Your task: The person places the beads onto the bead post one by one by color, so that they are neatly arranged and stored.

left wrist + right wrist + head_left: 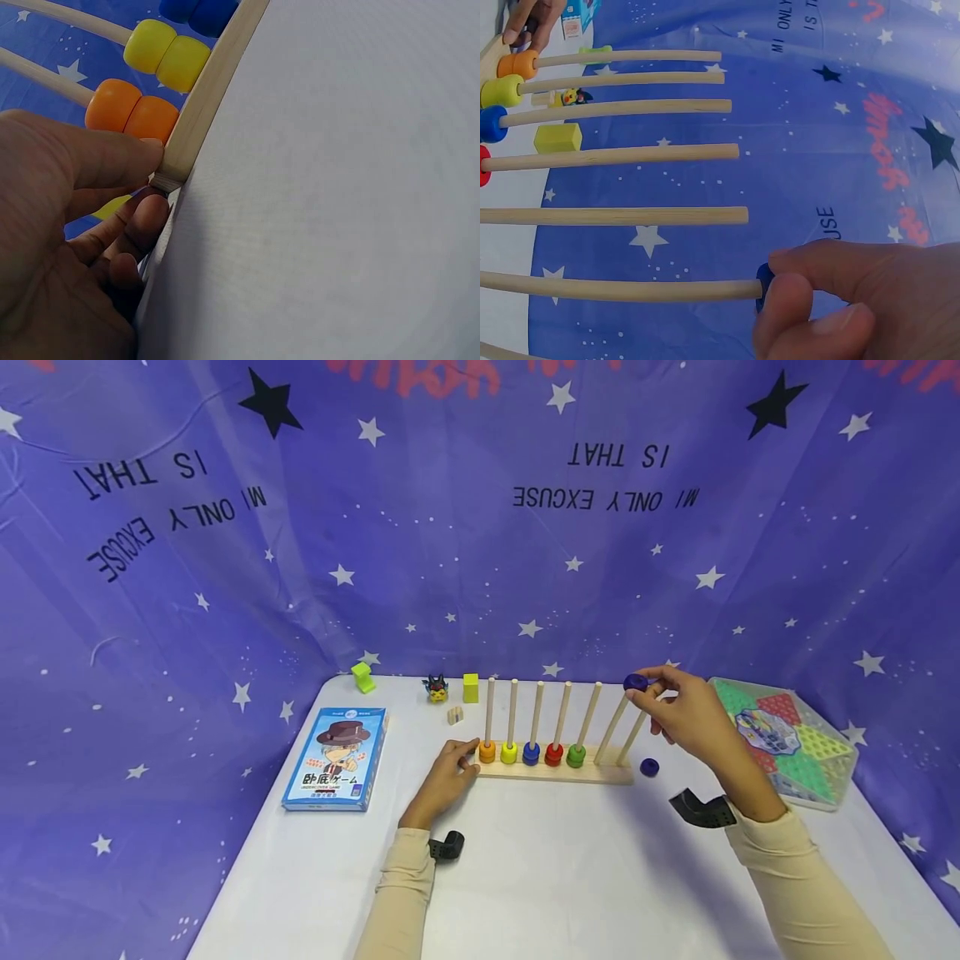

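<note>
A wooden peg stand (555, 772) carries orange beads (487, 752), yellow beads (509, 752), blue beads (531, 753), red beads (554, 754) and green beads (576, 756), each colour low on its own peg. The two pegs at the right end hold no beads at their feet. My left hand (446, 777) grips the base's left end, the thumb beside the orange beads in the left wrist view. Between thumb and fingers, my right hand (686, 714) pinches a dark purple bead (635, 682) right at the tip of the sixth peg (630, 288). Another purple bead (649, 767) lies right of the base.
A blue game box (336, 760) lies on the left of the white table. Behind the stand are a small figure (436, 689), a yellow-green block (470, 688), a wooden cube (455, 716) and a green piece (363, 677). A hexagonal case (821, 752) sits at the right.
</note>
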A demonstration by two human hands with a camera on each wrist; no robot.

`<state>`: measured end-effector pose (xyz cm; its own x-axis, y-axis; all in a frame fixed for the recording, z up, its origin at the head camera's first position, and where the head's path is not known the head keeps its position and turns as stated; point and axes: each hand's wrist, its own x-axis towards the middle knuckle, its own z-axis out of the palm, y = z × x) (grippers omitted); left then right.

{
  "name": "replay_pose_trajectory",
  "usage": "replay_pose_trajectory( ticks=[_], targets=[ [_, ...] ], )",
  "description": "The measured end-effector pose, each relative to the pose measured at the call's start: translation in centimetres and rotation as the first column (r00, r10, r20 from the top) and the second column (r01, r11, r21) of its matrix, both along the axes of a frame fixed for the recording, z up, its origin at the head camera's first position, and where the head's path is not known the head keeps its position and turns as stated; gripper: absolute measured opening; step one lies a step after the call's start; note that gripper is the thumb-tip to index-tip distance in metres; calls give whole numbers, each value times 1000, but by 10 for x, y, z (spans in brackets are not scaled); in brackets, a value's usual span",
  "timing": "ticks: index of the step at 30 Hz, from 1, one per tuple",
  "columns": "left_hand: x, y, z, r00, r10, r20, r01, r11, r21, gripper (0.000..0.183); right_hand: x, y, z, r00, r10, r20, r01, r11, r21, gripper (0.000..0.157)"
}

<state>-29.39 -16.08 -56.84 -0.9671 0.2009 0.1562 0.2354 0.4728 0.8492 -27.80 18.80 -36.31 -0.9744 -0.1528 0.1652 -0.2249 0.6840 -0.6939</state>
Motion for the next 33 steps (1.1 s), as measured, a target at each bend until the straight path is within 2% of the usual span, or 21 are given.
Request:
replay_pose_trajectory(
  ticks=[14, 17, 20, 23, 26, 28, 31, 33],
  targets=[
    [1, 0, -1, 1000, 14, 27, -13, 1000, -7, 48, -1, -2, -6, 1000, 2, -14, -1, 997, 73, 53],
    [1, 0, -1, 999, 11, 31, -11, 1000, -8, 48, 2, -1, -5, 999, -26, -47, 29, 996, 82, 55],
    [0, 1, 0, 1000, 10, 26, -10, 1000, -12, 48, 4, 4, -5, 991, -103, -86, 103, 995, -1, 54],
    [-1, 1, 2, 1000, 12, 14, -12, 1000, -15, 48, 3, 18, -13, 973, -203, -108, 190, 975, -119, 47],
    [-1, 1, 2, 1000, 18, 3, -18, 1000, -20, 48, -2, 38, -40, 957, -272, -102, 253, 953, -166, 41],
    [-2, 1, 2, 1000, 19, -4, -19, 1000, -22, 48, -5, 51, -69, 959, -277, -55, 269, 955, -122, 40],
    [-1, 1, 1, 1000, 16, -11, -17, 1000, -17, 48, -6, 67, -118, 974, -211, 86, 214, 976, -24, 45],
    [1, 1, 1, 1000, 9, -13, -9, 1000, -11, 48, -3, 73, -144, 968, -158, 197, 154, 987, 35, 51]
  ],
)
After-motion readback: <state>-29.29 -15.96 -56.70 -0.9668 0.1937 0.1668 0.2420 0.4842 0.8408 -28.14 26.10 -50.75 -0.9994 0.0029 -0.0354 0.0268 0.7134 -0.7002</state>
